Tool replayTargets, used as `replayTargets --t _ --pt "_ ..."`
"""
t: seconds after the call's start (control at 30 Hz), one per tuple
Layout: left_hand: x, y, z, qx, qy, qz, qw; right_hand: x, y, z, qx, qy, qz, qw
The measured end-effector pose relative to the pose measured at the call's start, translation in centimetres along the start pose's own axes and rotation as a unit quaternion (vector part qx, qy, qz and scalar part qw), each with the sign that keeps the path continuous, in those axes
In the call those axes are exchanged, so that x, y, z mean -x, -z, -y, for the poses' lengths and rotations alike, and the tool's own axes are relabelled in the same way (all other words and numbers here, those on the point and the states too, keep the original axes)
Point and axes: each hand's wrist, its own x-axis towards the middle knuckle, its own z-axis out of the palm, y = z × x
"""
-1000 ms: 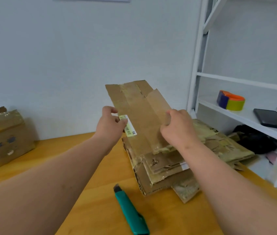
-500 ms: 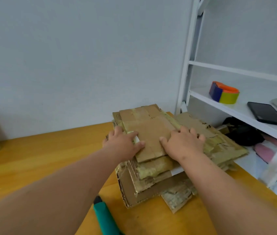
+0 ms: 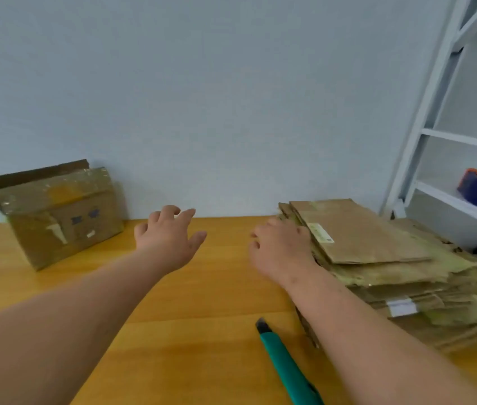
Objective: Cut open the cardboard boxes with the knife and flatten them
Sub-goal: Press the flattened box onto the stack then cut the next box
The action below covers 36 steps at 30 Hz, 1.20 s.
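A stack of flattened cardboard (image 3: 400,267) lies on the right side of the wooden counter (image 3: 202,317), several sheets deep, with a labelled piece on top; that part of the job looks done. One taped cardboard box (image 3: 56,211) stands upright at the far left of the counter against the wall, its shape intact apart from a raised flap at the back, so it seems to be what is left to cut and flatten. The green knife (image 3: 284,363) rests on the counter near the front, just beside the stack and under the right forearm, held by neither hand. The left hand (image 3: 170,235) hovers above the counter between box and stack, fingers spread and relaxed, holding nothing, and appears to be heading for the box. The right hand (image 3: 281,252) is also empty with loose fingers, right beside the stack's left edge; whether it touches the cardboard I cannot tell. Likely next: pull the box closer and pick up the knife
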Motion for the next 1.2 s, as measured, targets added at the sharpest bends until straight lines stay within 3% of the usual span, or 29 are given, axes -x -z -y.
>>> replayTargets --t 0.17,0.4,0.57,0.73,0.93,1.2 --pt "1.5 1.6 11.4 -0.028 0.122 -0.009 0.992 -0.6 -5.2 8.2 -0.010 0.054 0.120 0.991" --pt "1.1 2.5 22.6 -0.054 0.199 -0.057 0.977 -3.7 -9.4 16.9 -0.002 0.102 0.181 0.978" --pt "-1.3 2.5 26.1 -0.116 0.144 -0.120 0.975 -6.5 -10.9 21.4 -0.010 0.140 0.183 0.973" --pt "-4.4 2.7 27.9 -0.184 0.107 -0.128 0.969 -8.9 -11.9 24.1 -0.036 0.167 0.162 0.972" --pt "-5.8 2.7 27.3 -0.135 0.151 -0.139 0.969 -10.0 -12.7 24.4 -0.036 0.169 0.169 0.970" --pt "-4.0 4.1 24.6 -0.072 0.036 -0.170 0.982 -8.2 -11.4 21.4 -0.052 0.124 0.115 0.984"
